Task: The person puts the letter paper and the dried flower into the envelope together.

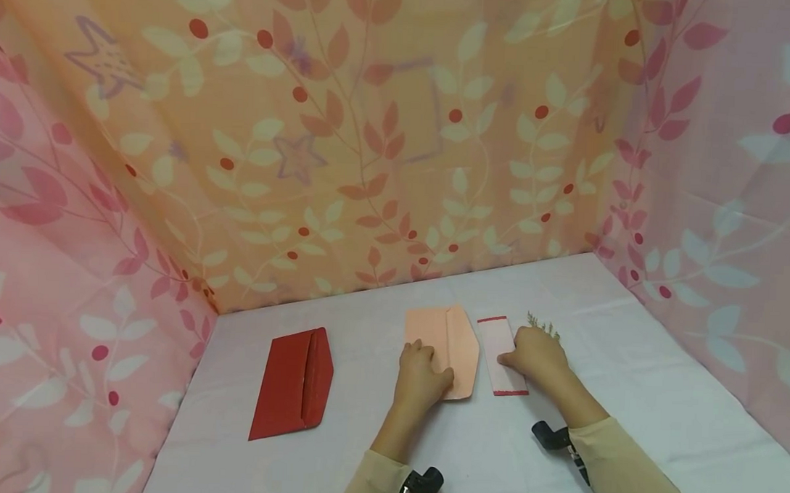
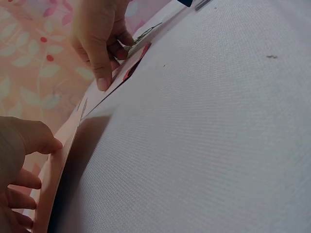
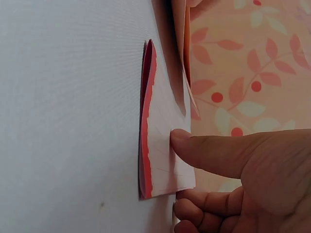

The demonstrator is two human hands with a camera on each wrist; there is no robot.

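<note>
1. While the red paper envelope with a wide flap along its right side (image 1: 285,388) lies well apart from both hands, leave it alone; it seems to play no part in the step in hand.

2. Next along, the peach paper envelope with its pointed flap spread to the right (image 1: 445,342) sits under your left hand (image 1: 419,374). Those fingers are loosely bent and rest on it rather than plainly gripping it, with the thumb toward the flap. Press lightly: in the left wrist view its near edge stands off the white cloth (image 1: 379,318), so a hard push could well crease it.

3. Just beside the flap is the flat, layered white paper slip with red short ends (image 1: 501,352). Your right hand (image 1: 540,353) pinches its right-hand long edge, thumb on the upper face, fingers curled at the edge. Because the layers gape at one red end in the right wrist view, squeeze them together; otherwise one may slide over the other.

4. Behind that hand shows a thin green leafy sprig (image 1: 547,326). Whether your fingers touch it you cannot tell from these views, so move gently there; it looks easily crushed.
</note>
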